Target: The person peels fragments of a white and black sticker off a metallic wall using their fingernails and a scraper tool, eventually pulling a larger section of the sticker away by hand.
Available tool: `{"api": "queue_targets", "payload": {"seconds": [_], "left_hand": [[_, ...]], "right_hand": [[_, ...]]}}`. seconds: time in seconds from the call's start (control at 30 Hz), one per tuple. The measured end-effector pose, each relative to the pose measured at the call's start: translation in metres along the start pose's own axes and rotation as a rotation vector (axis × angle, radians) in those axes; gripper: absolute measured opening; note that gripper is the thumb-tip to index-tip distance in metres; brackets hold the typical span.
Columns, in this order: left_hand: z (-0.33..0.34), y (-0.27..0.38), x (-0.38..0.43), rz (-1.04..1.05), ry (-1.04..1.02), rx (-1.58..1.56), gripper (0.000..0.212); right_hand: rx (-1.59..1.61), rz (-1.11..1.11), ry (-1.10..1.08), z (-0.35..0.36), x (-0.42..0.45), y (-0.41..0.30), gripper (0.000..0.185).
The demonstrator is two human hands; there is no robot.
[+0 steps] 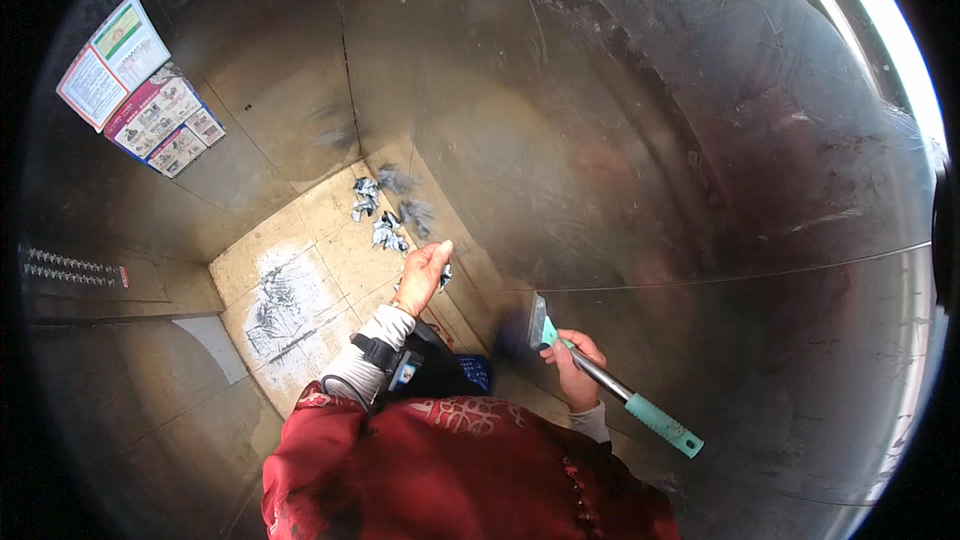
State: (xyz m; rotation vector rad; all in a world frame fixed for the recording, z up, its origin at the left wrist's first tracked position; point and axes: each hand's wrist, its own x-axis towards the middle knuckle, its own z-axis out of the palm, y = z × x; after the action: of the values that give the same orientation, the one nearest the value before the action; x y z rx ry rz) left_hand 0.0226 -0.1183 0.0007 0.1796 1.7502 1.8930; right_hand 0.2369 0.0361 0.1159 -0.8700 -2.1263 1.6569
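My right hand [577, 371] grips a long-handled scraper [607, 376] close to its head. The scraper has a flat metal blade, a steel shaft and a teal grip pointing to the lower right. My left hand [425, 274] is curled, its thumb on top, above the floor. A black-and-white crumpled scrap [446, 277] shows beside its fingers; whether the hand holds it or it lies below is not plain. Several crumpled grey-black scraps [388, 231] lie on the beige tiled floor [330, 214] just beyond. White residue with dark streaks [285, 307] covers the tiles at left.
Scuffed metal walls [600, 187] enclose a small space like a lift car and mirror the scraps. Printed notices [142, 82] hang on the left wall, above a button panel [71, 268]. A blue object [474, 373] is partly hidden by my red garment [465, 472].
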Motion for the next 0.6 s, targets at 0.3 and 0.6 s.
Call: {"api": "queue_targets", "payload": {"seconds": [0.3, 0.6], "left_hand": [[-0.014, -0.033, 0.001, 0.057, 0.080, -0.030, 0.015], [-0.045, -0.041, -0.012, 0.065, 0.178, 0.222, 0.025]], "right_hand": [[-0.203, -0.369, 0.016, -0.002, 0.023, -0.026, 0.019], [-0.241, -0.661, 0.187, 0.014, 0.090, -0.097, 0.023]]}}
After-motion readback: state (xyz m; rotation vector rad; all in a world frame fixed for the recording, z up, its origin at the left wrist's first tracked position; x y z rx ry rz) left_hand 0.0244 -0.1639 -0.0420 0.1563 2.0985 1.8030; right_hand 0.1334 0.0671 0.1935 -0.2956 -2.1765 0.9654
